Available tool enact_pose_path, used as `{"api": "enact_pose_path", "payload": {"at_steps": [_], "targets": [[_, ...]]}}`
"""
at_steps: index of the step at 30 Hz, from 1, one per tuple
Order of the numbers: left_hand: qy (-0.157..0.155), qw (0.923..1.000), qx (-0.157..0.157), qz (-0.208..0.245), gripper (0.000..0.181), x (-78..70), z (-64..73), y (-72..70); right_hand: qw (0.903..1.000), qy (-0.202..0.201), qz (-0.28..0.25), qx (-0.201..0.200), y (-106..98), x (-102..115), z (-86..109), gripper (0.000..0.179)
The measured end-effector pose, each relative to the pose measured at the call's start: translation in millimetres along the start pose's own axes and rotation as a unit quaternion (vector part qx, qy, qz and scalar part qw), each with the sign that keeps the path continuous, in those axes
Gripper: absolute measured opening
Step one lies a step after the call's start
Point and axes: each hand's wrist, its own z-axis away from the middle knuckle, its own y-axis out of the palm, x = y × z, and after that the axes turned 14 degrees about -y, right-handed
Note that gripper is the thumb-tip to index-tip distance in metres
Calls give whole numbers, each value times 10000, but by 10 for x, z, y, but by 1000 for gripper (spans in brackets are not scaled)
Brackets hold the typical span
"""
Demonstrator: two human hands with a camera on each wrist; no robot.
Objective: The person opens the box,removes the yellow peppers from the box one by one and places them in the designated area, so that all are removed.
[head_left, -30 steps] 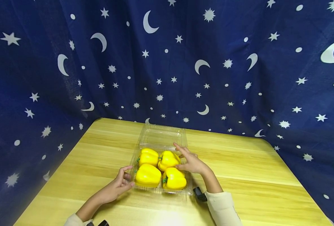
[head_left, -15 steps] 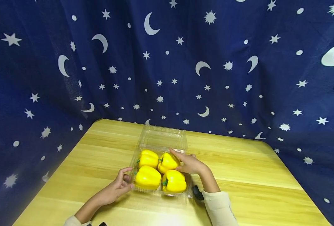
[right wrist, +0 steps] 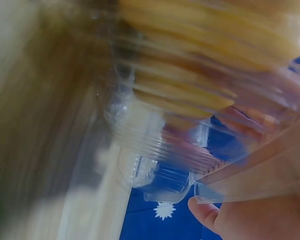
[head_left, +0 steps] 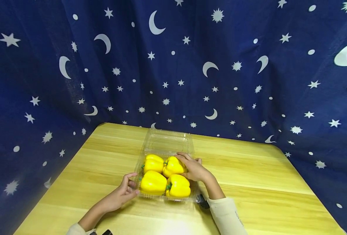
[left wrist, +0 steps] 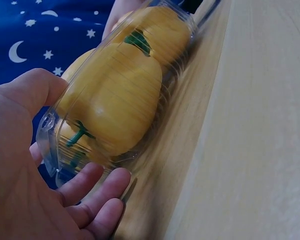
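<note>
Beyond the hands, which are apart, hangs a starry curtain [head_left: 173,65]; the bench [head_left: 244,182] below carries an open clear box [head_left: 168,143]. The left hand [head_left: 119,196], loosely curved, touches the box's side; the right hand [head_left: 194,168], inside, curls round one of four yellow peppers [head_left: 172,167].

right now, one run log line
left hand: at clear box, left side; right hand: at back-right pepper; lid: open; four yellow peppers inside

the peppers [head_left: 153,182] are bright yellow with green stems [left wrist: 138,42], the box [head_left: 168,143] clear, the table [head_left: 249,182] yellow with wood streaks. i see cream sleeves [head_left: 226,215] and a deep blue curtain [head_left: 191,71] printed with white moons [head_left: 152,24], stars [head_left: 10,39] and dots [head_left: 173,53].
</note>
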Motion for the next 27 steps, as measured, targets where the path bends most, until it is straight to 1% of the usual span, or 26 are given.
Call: {"api": "enact_pose_path", "payload": {"at_steps": [3,7,10,18,21,24,27], "targets": [[-11,10000,-11,-29,62,4,2,5,9999,-108,29,-57,1,-5,14,70],[36,9999,-35,-97,62,3,4,10,9997,-154,114,-157,-4,0,15,67],[66,9999,-20,-129,62,3,4,12,9996,-159,17,-252,2,5,13,66],[49,9999,-20,-113,61,8,6,4,9959,-341,-629,-553,-17,10,31,70],[50,9999,-15,-120,61,14,2,4,9944,-300,-790,-633,-56,16,48,71],[62,9999,-16,-129,62,12,-1,4,9915,-164,-1003,-807,-122,22,74,74],[72,9998,-40,-156,62,11,3,0,9889,-61,-1090,-1011,-197,18,108,75]]}}
